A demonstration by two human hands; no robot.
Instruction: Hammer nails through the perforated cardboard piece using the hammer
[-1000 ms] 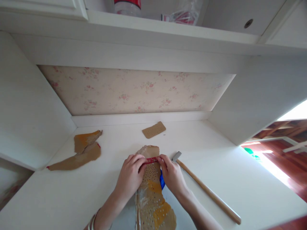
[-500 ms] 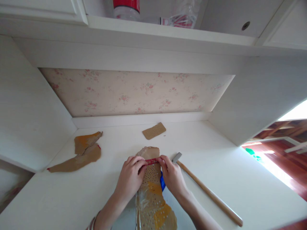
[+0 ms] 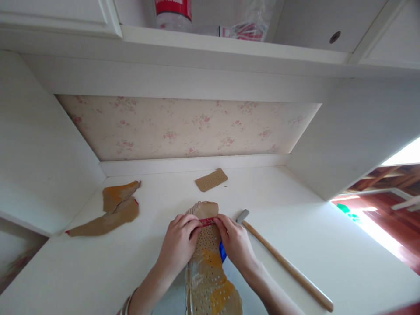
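A narrow red strip with pale markings (image 3: 208, 222) lies across the upper part of a long piece of cardboard (image 3: 210, 280) that is dotted with small holes and stained orange. My left hand (image 3: 180, 238) pinches the strip's left end, fingers closed. Its right end is pinched between the fingers of my right hand (image 3: 234, 236). Both hands rest over the cardboard's edges. Something blue (image 3: 222, 252) shows partly beside the cardboard, under my right hand; its kind is hidden. Just right of that hand lies a hammer (image 3: 285, 260) with a wooden handle and grey metal head.
Torn cardboard scraps (image 3: 118, 210) lie at the left of the white tabletop (image 3: 157, 192). A small perforated cardboard rectangle (image 3: 211, 180) sits near the back. Overhead, a shelf (image 3: 229, 43) holds a red-labelled bottle (image 3: 173, 13) and a clear plastic bag (image 3: 252, 26). Side panels flank the tabletop.
Both hands keep their pinch on the red strip, almost unmoved. The whole view has shifted very slightly.
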